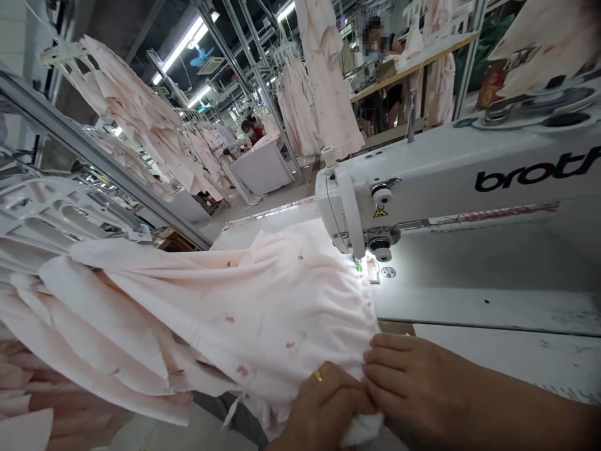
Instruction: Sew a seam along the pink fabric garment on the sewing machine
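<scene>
A pale pink garment with small red marks lies bunched on the sewing table, its far edge under the needle of a white sewing machine. My left hand, with a gold ring, is closed on the near edge of the fabric at the bottom centre. My right hand lies beside it, fingers curled and pressing the same edge of the cloth. Both hands are well in front of the needle area.
More pink garments are piled at the left and hang on racks behind. The white machine table runs to the right. Other people sit at work stations in the background.
</scene>
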Motion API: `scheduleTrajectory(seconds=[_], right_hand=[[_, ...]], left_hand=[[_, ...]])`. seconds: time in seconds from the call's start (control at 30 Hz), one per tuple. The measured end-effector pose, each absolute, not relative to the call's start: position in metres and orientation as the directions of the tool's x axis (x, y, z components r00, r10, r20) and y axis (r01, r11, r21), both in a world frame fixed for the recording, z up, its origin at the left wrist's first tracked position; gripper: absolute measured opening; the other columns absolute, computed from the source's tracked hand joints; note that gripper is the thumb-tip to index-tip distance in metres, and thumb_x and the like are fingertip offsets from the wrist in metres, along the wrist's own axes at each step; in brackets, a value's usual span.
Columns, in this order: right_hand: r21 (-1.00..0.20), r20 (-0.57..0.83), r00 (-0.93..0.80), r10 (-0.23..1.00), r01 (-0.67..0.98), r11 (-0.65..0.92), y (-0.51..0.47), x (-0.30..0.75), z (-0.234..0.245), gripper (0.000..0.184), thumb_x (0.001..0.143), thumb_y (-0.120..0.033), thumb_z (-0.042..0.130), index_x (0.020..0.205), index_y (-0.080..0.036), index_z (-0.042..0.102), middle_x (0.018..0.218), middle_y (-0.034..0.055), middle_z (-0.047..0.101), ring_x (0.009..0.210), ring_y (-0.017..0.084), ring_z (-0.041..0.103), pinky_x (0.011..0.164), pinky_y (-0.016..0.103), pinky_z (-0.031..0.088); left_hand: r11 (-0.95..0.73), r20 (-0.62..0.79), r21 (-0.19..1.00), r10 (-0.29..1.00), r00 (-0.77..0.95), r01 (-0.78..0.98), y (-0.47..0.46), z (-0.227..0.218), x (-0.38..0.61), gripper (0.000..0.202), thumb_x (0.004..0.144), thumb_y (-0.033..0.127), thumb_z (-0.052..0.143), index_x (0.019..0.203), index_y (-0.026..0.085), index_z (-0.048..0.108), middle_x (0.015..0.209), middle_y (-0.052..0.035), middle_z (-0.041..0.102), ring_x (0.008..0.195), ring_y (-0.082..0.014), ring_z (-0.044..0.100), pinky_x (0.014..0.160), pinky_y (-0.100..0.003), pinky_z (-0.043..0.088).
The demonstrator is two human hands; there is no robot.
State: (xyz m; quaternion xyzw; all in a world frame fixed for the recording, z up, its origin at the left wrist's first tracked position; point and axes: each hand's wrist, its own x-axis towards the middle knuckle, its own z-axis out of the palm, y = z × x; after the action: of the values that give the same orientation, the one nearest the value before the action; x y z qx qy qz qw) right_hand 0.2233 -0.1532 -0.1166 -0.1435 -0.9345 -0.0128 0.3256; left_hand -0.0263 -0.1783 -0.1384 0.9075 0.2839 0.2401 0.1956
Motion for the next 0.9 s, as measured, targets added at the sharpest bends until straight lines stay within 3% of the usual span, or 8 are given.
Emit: scheduleTrajectory(seconds=[0.1,0.2,0.3,0.4,0.53,0.7,0.8,0.9], right_hand=[[0.009,0.585,-0.771,0.252,0.317,0.948,-0.16,0.224,-0.115,0.024,0.105,-0.004,0.059,0.09,-0.021,0.069,0.086,0.0042,0.072,0.077,0.02,0.061,0.085,0.039,0.052],[0.107,0.586,-0.777,0.232,0.357,0.928,-0.165,0.224,-0.113,0.021,0.102,-0.005,0.06,0.092,-0.019,0.073,0.088,0.0071,0.075,0.075,0.021,0.061,0.082,0.04,0.051],[0.16,0.597,-0.775,0.207,0.368,0.916,-0.166,0.224,-0.114,0.019,0.099,-0.006,0.062,0.092,-0.019,0.076,0.09,0.0093,0.078,0.075,0.022,0.063,0.08,0.041,0.051],[0.163,0.603,-0.774,0.193,0.356,0.92,-0.167,0.224,-0.116,0.02,0.098,-0.008,0.062,0.095,-0.02,0.078,0.092,0.0097,0.081,0.075,0.023,0.064,0.079,0.042,0.051],[0.159,0.576,-0.791,0.205,0.355,0.921,-0.17,0.224,-0.115,0.017,0.096,-0.012,0.064,0.089,-0.021,0.077,0.093,0.0099,0.082,0.072,0.023,0.061,0.074,0.044,0.05],[0.168,0.547,-0.815,0.192,0.332,0.928,-0.169,0.226,-0.11,0.014,0.092,-0.013,0.068,0.082,-0.022,0.073,0.091,0.0096,0.082,0.066,0.022,0.057,0.069,0.043,0.048],[0.128,0.557,-0.803,0.215,0.338,0.932,-0.166,0.228,-0.11,0.017,0.097,-0.012,0.066,0.086,-0.021,0.074,0.093,0.0089,0.083,0.069,0.022,0.06,0.071,0.042,0.049],[0.093,0.56,-0.794,0.239,0.347,0.933,-0.164,0.229,-0.113,0.018,0.1,-0.011,0.064,0.091,-0.021,0.075,0.091,0.008,0.082,0.072,0.022,0.063,0.073,0.04,0.05]], left_hand=[[-0.757,0.248,0.556,0.545,0.801,0.343,-0.166,-0.079,-0.032,0.026,0.108,0.047,0.073,0.11,0.021,0.078,0.097,-0.0061,0.083,0.086,-0.0192,0.078,0.084,-0.028,0.066],[-0.726,0.123,0.539,0.569,0.813,0.427,-0.143,-0.028,-0.026,0.016,0.114,0.029,0.065,0.116,0.019,0.077,0.107,-0.0092,0.083,0.104,-0.0224,0.079,0.094,-0.031,0.064],[-0.852,0.119,0.179,0.515,0.849,0.492,-0.114,-0.016,-0.006,0.029,0.113,0.01,0.05,0.129,0.017,0.073,0.114,-0.0108,0.081,0.104,-0.024,0.076,0.092,-0.037,0.063],[-0.91,-0.034,-0.168,0.389,0.921,0.378,-0.091,-0.034,0.017,0.028,0.112,0.007,0.049,0.131,0.014,0.07,0.105,-0.009,0.077,0.092,-0.024,0.074,0.077,-0.037,0.06],[-0.915,-0.104,-0.323,0.287,0.952,0.241,-0.078,-0.056,0.029,0.023,0.11,0.003,0.049,0.103,0.015,0.068,0.088,-0.0048,0.069,0.075,-0.02,0.067,0.063,-0.034,0.05],[-0.911,0.12,-0.352,0.183,0.976,0.214,-0.072,-0.069,0.023,0.028,0.109,0.002,0.05,0.09,0.018,0.063,0.08,-0.0033,0.065,0.076,-0.0189,0.065,0.071,-0.034,0.049],[-0.932,0.22,-0.24,0.221,0.95,0.273,-0.068,-0.079,0.022,0.027,0.111,0.006,0.052,0.092,0.018,0.066,0.083,-0.0033,0.069,0.086,-0.0202,0.068,0.08,-0.035,0.052],[-0.912,0.347,-0.093,0.345,0.872,0.398,-0.066,-0.088,0.022,0.017,0.116,0.017,0.054,0.115,0.017,0.071,0.105,-0.0081,0.078,0.108,-0.024,0.074,0.098,-0.039,0.059]])
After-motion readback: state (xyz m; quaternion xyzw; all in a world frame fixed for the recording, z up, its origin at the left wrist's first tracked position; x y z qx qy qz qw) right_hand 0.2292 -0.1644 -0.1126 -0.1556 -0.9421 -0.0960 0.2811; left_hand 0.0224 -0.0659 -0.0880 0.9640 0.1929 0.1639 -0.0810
